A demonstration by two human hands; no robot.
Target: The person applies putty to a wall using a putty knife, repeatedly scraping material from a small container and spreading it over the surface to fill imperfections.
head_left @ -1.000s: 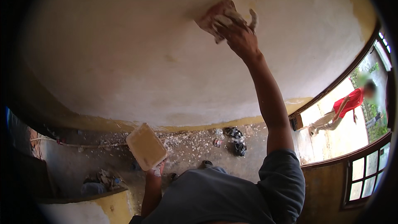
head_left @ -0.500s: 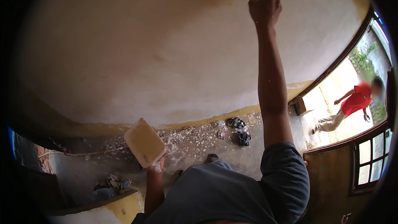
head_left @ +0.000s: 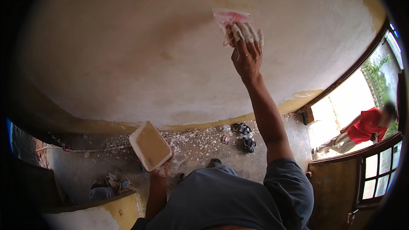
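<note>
A flat putty spreader (head_left: 232,17), smeared pink and white, is pressed against the wall in front of me. My right hand (head_left: 248,51) is closed on it, fingers coated in white paste, arm stretched up and forward. Lower left, a shallow rectangular tub (head_left: 161,160) tilts at an angle, with beige paste across its inside. My left hand (head_left: 163,169) grips it at its near lower corner; most of the fingers are hidden beneath it. The pale wall (head_left: 128,81) shows damp-looking darker patches.
White crumbs litter the floor (head_left: 191,145) along the wall's foot. Black plastic bags (head_left: 247,138) lie right of centre. A pipe (head_left: 98,149) runs at left, near a debris heap (head_left: 113,183). A person in a red shirt (head_left: 364,125) stands beyond the doorway at right. A low wall (head_left: 123,211) is nearby.
My right hand has come down and leftward along the wall with the spreader. The tub in my left hand has tipped slightly. The person outside has shifted lower in view.
</note>
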